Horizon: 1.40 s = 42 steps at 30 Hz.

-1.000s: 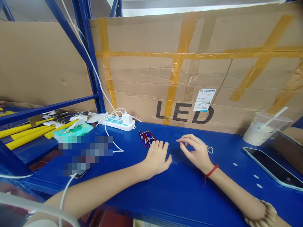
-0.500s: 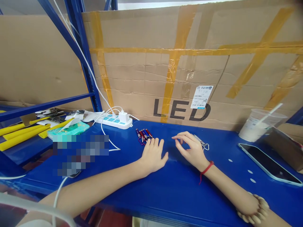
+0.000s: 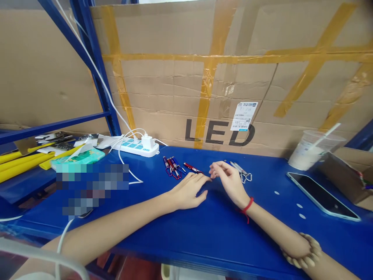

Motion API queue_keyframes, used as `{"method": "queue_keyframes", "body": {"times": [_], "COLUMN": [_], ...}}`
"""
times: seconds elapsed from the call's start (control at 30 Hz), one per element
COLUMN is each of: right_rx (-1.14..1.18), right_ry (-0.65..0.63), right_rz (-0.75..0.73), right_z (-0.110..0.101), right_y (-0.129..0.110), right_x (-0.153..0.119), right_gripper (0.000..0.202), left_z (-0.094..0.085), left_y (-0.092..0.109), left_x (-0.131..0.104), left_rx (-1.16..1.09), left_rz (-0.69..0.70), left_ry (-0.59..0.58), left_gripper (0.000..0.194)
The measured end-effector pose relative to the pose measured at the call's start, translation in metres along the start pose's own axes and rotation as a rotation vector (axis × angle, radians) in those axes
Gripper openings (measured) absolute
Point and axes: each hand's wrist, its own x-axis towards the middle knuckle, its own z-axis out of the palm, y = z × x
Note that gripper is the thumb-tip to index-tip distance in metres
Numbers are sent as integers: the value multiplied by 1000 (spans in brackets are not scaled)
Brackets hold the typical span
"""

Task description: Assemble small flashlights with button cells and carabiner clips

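Note:
My left hand (image 3: 189,191) rests palm down on the blue table, its fingers stretched toward the right. Just beyond its fingertips lies a single red pen-like keychain light (image 3: 192,168). Several more in purple, red and blue (image 3: 172,165) sit side by side behind the left hand, with small carabiner clips toward me. My right hand (image 3: 229,179) hovers beside the left, fingers curled together; whatever is between them, if anything, is hidden. Silver and blue keychain lights (image 3: 239,170) with silver clips lie behind the right hand, partly covered by it.
A white power strip (image 3: 135,146) with cables stands at the back left, near yellow tubes (image 3: 26,167) and a green packet (image 3: 80,158). At right are a plastic cup (image 3: 304,153), a phone (image 3: 323,196) and an open carton (image 3: 344,175). Cardboard (image 3: 163,93) rises behind.
The red light now lies apart from the others on the left. My left fingers point more rightward, and my right fingers have curled in. The view has shifted slightly.

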Motion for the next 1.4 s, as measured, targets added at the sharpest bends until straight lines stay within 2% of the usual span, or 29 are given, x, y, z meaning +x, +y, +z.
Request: {"method": "queue_keyframes", "body": {"times": [0.1, 0.23, 0.3, 0.43, 0.6, 0.77, 0.9, 1.07, 1.4], "right_rx": [380, 621, 697, 814, 883, 876, 865, 911, 960], "right_ry": [47, 85, 53, -102, -223, -312, -376, -400, -496], "right_rz": [241, 344, 401, 514, 536, 502, 493, 515, 601], "right_z": [3, 5, 6, 7, 6, 7, 8, 6, 4], "right_y": [-5, -12, -16, -22, -23, -23, -24, -24, -24], "right_x": [0, -1, -3, -6, -9, -13, -15, -13, -13], "right_gripper": [42, 51, 52, 53, 58, 61, 60, 61, 53], "left_z": [-1, -2, -1, 4, 11, 14, 13, 11, 14], "left_y": [0, 1, 1, -1, -7, -7, -7, -7, -11], "left_x": [0, 2, 3, 3, 2, 0, 1, 2, 4], "left_rx": [-25, -20, 1, 37, 110, 157, 124, 85, 127], "left_rz": [62, 105, 80, -84, -280, -402, -404, -339, -406], "left_ry": [-11, -9, 15, 112, 184, 142, 130, 121, 67], "left_gripper": [26, 26, 26, 25, 30, 37, 35, 30, 45]}}
